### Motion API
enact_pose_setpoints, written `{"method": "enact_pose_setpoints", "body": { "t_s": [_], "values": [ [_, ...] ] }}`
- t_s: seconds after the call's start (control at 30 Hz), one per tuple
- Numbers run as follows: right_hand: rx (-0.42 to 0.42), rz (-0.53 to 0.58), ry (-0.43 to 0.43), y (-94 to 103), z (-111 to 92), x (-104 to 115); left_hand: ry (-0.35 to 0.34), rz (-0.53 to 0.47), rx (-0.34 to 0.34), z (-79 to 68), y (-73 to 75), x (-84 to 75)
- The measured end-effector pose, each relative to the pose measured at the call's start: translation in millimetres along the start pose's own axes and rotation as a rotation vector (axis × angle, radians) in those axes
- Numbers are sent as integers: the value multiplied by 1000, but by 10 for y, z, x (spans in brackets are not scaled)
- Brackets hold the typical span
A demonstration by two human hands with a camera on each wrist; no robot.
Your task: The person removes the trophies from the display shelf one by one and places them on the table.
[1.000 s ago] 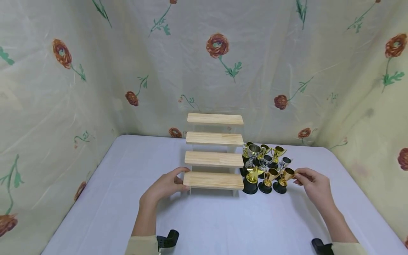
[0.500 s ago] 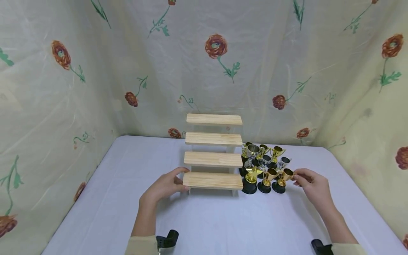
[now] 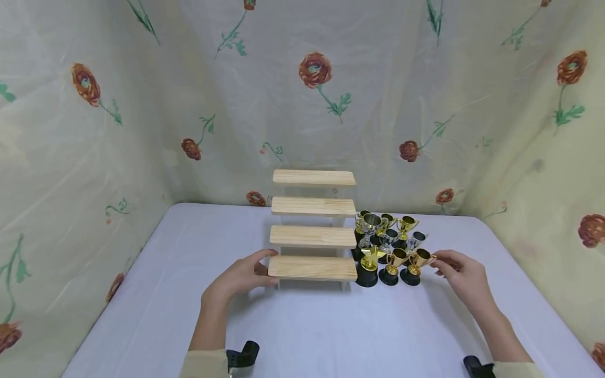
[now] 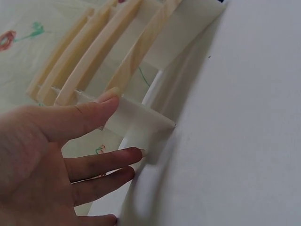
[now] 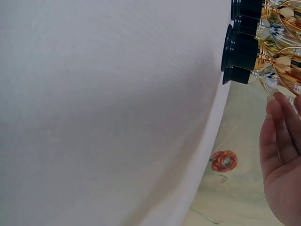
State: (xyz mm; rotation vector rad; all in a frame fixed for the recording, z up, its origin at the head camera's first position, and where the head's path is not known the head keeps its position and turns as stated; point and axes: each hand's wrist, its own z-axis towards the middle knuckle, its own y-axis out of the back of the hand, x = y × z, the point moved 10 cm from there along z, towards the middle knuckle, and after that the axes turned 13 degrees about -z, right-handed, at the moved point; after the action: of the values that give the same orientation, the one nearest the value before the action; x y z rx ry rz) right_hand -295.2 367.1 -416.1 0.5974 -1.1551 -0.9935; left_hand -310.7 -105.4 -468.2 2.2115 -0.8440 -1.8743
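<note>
A four-step wooden display shelf (image 3: pixel 312 268) stands on the white table. My left hand (image 3: pixel 238 275) is at the left end of its lowest step. In the left wrist view the thumb (image 4: pixel 110 100) touches the step's corner, while the other fingers reach out fairly straight beside the pale side panel (image 4: pixel 141 115). My right hand (image 3: pixel 465 275) is at the front-right gold trophy cup (image 3: pixel 418 262), its fingertips pinching the outer handle. The trophy stands upright on its black base (image 5: pixel 242 52). Some of the right fingers are cut off at the right wrist view's edge.
Beside the front-right trophy stand a gold star trophy (image 3: pixel 369 262), another small gold cup (image 3: pixel 394 262), and several gold and silver cups such as a tall silver one (image 3: pixel 371 226). Floral curtains (image 3: pixel 227 105) hang behind the table (image 3: pixel 307 325) and along both sides.
The head view has shifted slightly, so everything appears a little further left. Both hands keep their places at the shelf and the trophy, and nothing else has moved.
</note>
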Motion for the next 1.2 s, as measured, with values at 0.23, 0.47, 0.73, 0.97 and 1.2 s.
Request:
{"method": "enact_pose_setpoints", "body": {
  "t_s": [0.23, 0.47, 0.73, 0.97, 1.2],
  "values": [
    [-60, -83, 9, 115, -55, 81, 1, 84, -59, -84, 119, 0],
    [-46, -217, -18, 192, -172, 116, -21, 188, -97, -134, 160, -14],
    [-5, -200, 42, 130, -329, 265, -120, 333, -196, -278, 284, -113],
    [40, -178, 76, 48, -439, 438, -221, 370, -248, -468, 324, -256],
    [66, -141, 88, -49, -504, 648, -293, 393, -288, -578, 255, -387]
  ]
}}
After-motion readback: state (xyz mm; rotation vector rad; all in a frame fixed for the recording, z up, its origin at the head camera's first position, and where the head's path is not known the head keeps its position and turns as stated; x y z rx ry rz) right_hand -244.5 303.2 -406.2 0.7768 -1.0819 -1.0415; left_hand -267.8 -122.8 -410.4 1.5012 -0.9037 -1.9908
